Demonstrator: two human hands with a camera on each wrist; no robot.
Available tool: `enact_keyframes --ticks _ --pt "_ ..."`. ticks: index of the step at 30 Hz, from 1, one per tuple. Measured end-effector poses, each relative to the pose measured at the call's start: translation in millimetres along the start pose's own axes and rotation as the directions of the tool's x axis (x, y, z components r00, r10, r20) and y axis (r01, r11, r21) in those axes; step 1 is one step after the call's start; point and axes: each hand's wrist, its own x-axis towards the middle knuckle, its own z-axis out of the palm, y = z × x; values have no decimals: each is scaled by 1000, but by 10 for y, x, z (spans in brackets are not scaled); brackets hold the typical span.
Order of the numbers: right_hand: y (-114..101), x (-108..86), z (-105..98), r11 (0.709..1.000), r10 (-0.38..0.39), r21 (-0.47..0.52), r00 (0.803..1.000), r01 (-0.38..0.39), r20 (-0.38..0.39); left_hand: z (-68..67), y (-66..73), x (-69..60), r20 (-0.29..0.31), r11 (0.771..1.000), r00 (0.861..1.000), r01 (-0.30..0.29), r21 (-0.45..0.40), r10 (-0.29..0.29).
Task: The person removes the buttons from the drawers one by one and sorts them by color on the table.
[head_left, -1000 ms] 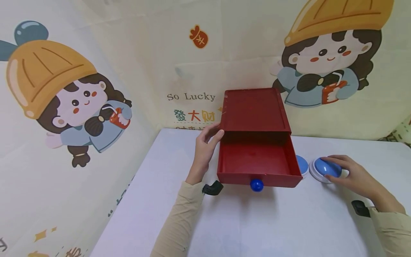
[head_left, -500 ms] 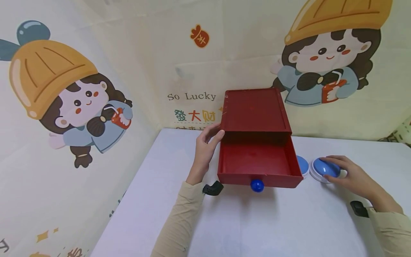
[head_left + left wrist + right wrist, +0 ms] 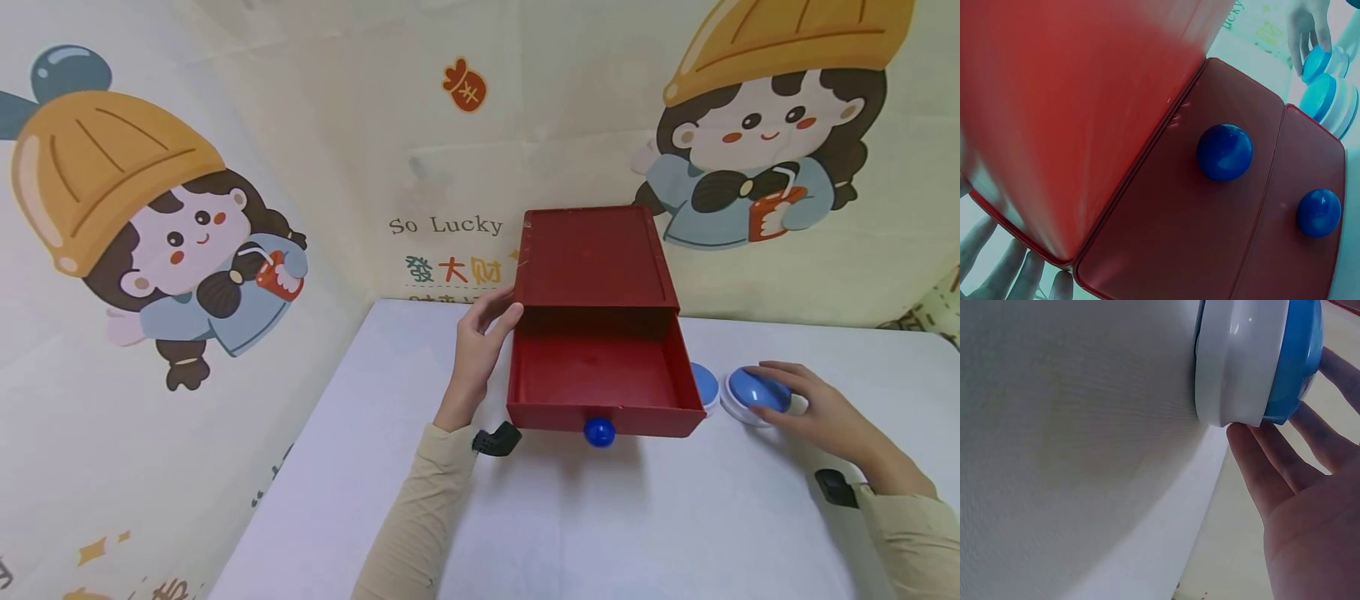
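A red drawer box (image 3: 596, 258) stands on the table, its top drawer (image 3: 592, 362) pulled out with a bare inside. My left hand (image 3: 478, 350) rests against the box's left side, thumb and fingers spread along it. Two red fronts with blue knobs (image 3: 1225, 152) show in the left wrist view. To the right of the box, my right hand (image 3: 828, 412) holds a blue-domed push button (image 3: 759, 389) between thumb and fingers. Its white base (image 3: 1241, 362) shows beside the fingertips in the right wrist view. Partly hidden by the drawer is a second blue-domed button (image 3: 703, 385).
The white table (image 3: 555, 533) reaches back to a wall cloth (image 3: 337, 125) printed with cartoon figures and lettering. Another printed cloth (image 3: 90, 450) hangs along the table's left edge. The pulled-out drawer juts forward between my hands.
My right hand and its button have shifted slightly left, toward the second button. My left hand and the box have stayed in place.
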Motion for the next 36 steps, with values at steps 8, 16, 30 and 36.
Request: enact_keyframes --ticks 8,16,30,36 --pt "-81 12 -67 1000 11 3 999 -10 -32 -1 -6 4 2 1000 1000 1 0 -1" --pt "-193 22 -124 999 44 7 999 -44 -17 1 -5 4 5 1000 1000 -6 8 6" --pt "-405 21 -176 999 -47 -18 996 46 -69 -9 -9 4 8 1000 1000 -10 12 10" --pt "-556 0 -197 998 -56 -18 996 55 -74 -7 -21 5 8 1000 1000 -9 13 9"
